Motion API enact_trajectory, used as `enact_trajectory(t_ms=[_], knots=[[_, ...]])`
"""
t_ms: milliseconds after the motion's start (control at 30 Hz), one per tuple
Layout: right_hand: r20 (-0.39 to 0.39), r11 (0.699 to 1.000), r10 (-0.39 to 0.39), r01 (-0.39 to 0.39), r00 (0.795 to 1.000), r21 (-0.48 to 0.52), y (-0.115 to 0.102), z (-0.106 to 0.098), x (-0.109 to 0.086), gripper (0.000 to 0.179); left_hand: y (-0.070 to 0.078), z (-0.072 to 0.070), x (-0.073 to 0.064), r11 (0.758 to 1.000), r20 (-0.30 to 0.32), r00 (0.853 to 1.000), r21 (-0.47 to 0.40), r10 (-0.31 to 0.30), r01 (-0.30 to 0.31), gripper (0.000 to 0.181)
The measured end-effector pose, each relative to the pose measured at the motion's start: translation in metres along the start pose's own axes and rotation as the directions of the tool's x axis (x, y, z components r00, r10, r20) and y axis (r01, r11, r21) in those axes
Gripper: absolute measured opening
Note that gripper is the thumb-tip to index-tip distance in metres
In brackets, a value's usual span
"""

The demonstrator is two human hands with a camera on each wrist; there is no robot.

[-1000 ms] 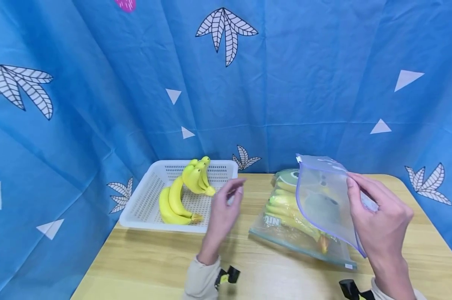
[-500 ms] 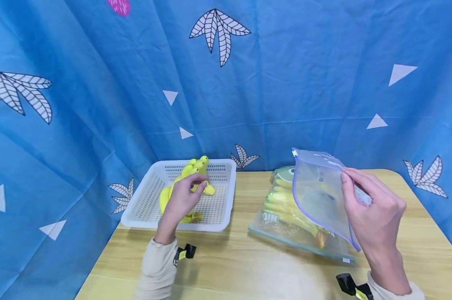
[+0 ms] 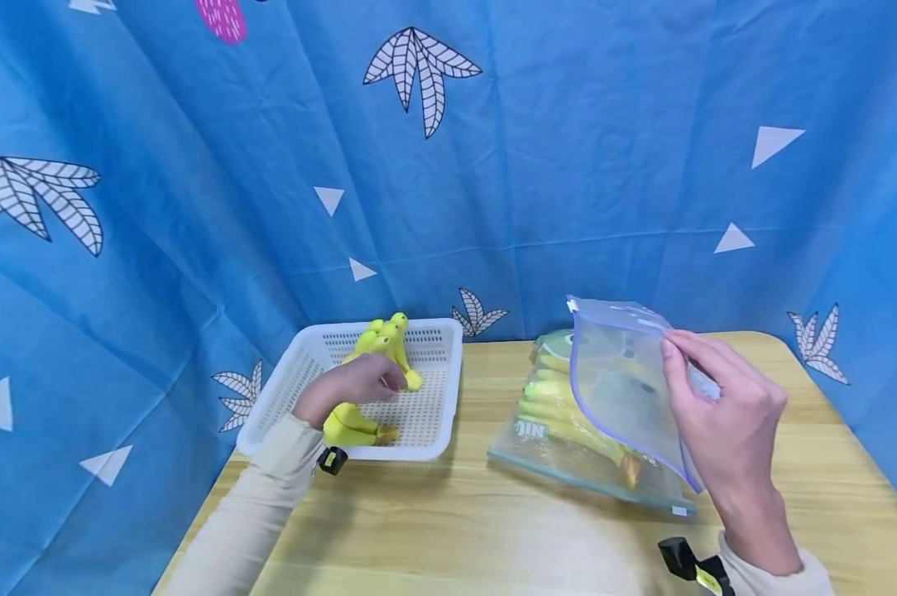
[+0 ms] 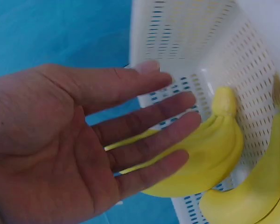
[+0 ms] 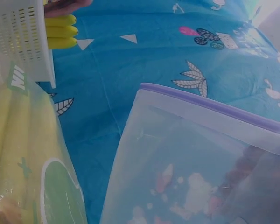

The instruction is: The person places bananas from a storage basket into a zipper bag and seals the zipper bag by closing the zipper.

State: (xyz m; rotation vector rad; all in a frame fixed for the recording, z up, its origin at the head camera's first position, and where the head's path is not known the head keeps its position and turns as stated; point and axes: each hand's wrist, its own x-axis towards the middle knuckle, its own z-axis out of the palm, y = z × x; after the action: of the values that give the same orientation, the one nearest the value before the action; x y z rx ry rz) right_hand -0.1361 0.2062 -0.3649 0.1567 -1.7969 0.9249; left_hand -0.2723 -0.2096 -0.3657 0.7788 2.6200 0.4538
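In the head view my left hand [image 3: 359,382] hovers over the white plastic basket [image 3: 449,406], above its bananas. In the left wrist view its fingers are spread and nearly straight, near a yellow banana bunch [image 4: 210,154] with nothing gripped. That bunch [image 3: 394,333] leans at the basket's back; another bunch [image 3: 349,424] lies at the front, partly covered by my hand. On the right, my right hand [image 3: 735,406] pinches the upper edge of a translucent zip bag [image 3: 612,356] with a purple seal, holding its mouth apart.
A filled clear zip bag [image 3: 519,463] of bananas [image 3: 568,414] lies on the wooden table [image 3: 448,530] just left of and behind the purple-edged bag. A blue patterned curtain [image 3: 568,165] closes off the back and sides.
My left hand has moved leftward from beside the basket to over the bananas in it. My right hand keeps its pinch on the bag. The head view has shifted slightly.
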Motion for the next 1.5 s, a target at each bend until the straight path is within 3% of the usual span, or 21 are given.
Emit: enact_trajectory(t_ms=[167,367,433,533,633,1000,1100,1200,1333,1500], knots=[[0.006,1.0,0.004,-0.004,1.0,0.008,-0.001,0.002,0.0,0.015,-0.006,-0.001,0.011,1.0,0.133,0.991,0.001,-0.009,0.009,0.025],[0.009,1.0,0.015,-0.015,1.0,0.0,0.0,0.002,0.0,0.016,-0.024,0.007,0.013,0.998,0.185,0.981,0.009,-0.064,0.064,0.026],[0.016,1.0,0.017,-0.017,1.0,-0.007,0.001,0.002,0.0,0.016,-0.03,0.011,0.012,0.993,0.214,0.97,0.012,-0.114,0.114,0.028],[0.028,1.0,0.018,-0.017,0.999,-0.015,0.002,0.002,0.0,0.017,-0.038,0.017,0.01,0.98,0.274,0.942,0.022,-0.196,0.198,0.029],[0.033,1.0,0.018,-0.018,0.999,-0.022,0.003,0.002,0.0,0.017,-0.042,0.021,0.01,0.972,0.312,0.921,0.059,-0.233,0.226,0.028],[0.025,0.999,0.023,-0.022,0.999,-0.043,0.002,-0.004,0.001,0.017,-0.041,0.033,0.016,0.953,0.36,0.887,0.197,-0.289,0.23,0.038],[0.025,0.999,0.021,-0.02,0.999,-0.04,0.0,-0.004,0.0,0.016,-0.042,0.038,0.017,0.939,0.365,0.873,0.238,-0.323,0.248,0.035],[0.017,0.999,0.023,-0.022,1.0,-0.034,-0.001,-0.005,0.0,0.016,-0.042,0.038,0.021,0.917,0.38,0.847,0.292,-0.371,0.271,0.029],[0.003,0.999,0.028,-0.028,1.0,-0.018,0.0,-0.008,0.0,0.016,-0.041,0.036,0.025,0.9,0.403,0.826,0.35,-0.393,0.258,0.028],[0.01,0.999,0.033,-0.033,0.999,-0.014,0.004,-0.012,0.0,0.017,-0.042,0.032,0.025,0.908,0.397,0.837,0.333,-0.378,0.252,0.029]])
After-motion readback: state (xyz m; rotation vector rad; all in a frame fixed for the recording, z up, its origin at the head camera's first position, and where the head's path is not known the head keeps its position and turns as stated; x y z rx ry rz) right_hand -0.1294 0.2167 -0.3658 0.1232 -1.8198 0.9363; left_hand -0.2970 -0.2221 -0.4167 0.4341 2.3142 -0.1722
